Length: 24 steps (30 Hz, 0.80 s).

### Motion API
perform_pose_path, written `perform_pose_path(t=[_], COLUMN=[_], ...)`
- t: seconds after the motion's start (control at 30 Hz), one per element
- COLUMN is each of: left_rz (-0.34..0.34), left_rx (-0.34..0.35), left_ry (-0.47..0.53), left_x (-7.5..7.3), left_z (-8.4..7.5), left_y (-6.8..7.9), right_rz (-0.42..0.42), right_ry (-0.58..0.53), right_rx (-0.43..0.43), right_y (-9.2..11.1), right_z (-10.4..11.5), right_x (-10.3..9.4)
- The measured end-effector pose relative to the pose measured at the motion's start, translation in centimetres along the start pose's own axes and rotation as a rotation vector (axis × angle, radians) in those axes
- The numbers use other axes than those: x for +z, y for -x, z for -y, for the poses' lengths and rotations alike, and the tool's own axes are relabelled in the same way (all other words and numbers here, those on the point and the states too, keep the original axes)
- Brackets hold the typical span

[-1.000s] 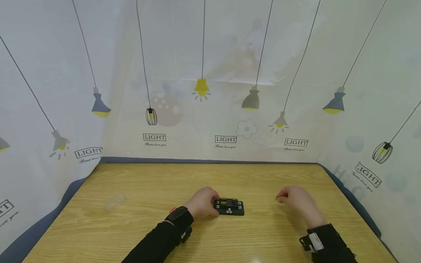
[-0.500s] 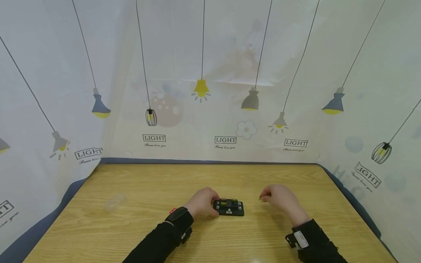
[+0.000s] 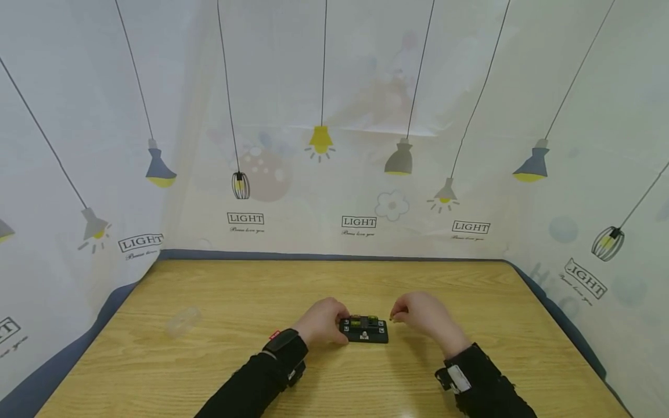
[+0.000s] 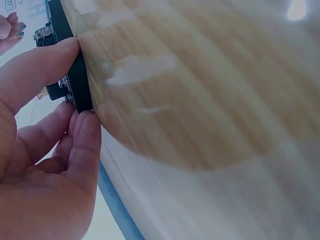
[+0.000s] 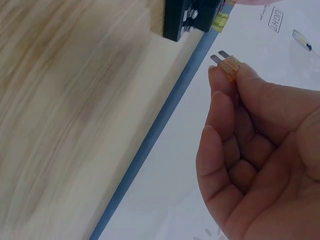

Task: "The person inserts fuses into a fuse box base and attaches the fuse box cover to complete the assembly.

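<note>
Left hand [image 3: 322,321] gripped black fuse block [image 3: 364,331]; right hand [image 3: 424,314], pinching orange fuse [image 5: 230,66], had shifted toward nine o'clock, nearer block.

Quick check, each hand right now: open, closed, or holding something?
Left hand: holding the left end of the black fuse block.
Right hand: pinching an orange fuse.

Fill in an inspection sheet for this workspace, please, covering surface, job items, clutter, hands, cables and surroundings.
Surface: wood-grain table
Job items: black block on the table; two-pronged orange piece
Clutter: clear piece, seemingly plastic, lying left of the block
Left hand: grips the block's left end
Right hand: pinches the orange piece, apart from the block
Cables: nothing seen
Surroundings: white backdrop printed with hanging lamps and LIGHT signs
</note>
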<state>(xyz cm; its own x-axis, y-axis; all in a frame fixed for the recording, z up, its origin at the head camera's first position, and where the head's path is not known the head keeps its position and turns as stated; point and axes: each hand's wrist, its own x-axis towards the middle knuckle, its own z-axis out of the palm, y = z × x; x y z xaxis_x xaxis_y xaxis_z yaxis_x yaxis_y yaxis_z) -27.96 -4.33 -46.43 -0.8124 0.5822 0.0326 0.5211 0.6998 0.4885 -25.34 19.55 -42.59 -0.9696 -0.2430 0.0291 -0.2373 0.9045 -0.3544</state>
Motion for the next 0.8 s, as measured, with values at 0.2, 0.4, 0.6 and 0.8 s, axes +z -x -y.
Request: perform_pose_path(t=[0.2, 0.4, 0.6, 0.8], left_rz=[-0.004, -0.007, -0.009, -0.019], left_rx=[-0.004, -0.018, -0.019, 0.011], left_ry=[-0.006, -0.016, -0.005, -0.002], left_x=[0.0, 0.1, 0.2, 0.3], left_z=[0.0, 0.0, 0.1, 0.3], left_y=[-0.1, -0.3, -0.4, -0.5], right_rz=[0.004, 0.000, 0.011, 0.020], right_ry=[0.018, 0.037, 0.060, 0.079], right_rx=[-0.030, -0.070, -0.086, -0.117], right_y=[-0.3, -0.5, -0.7, -0.7], right_z=[1.0, 2.1, 2.7, 3.1], right_x=[0.4, 0.5, 0.7, 0.6])
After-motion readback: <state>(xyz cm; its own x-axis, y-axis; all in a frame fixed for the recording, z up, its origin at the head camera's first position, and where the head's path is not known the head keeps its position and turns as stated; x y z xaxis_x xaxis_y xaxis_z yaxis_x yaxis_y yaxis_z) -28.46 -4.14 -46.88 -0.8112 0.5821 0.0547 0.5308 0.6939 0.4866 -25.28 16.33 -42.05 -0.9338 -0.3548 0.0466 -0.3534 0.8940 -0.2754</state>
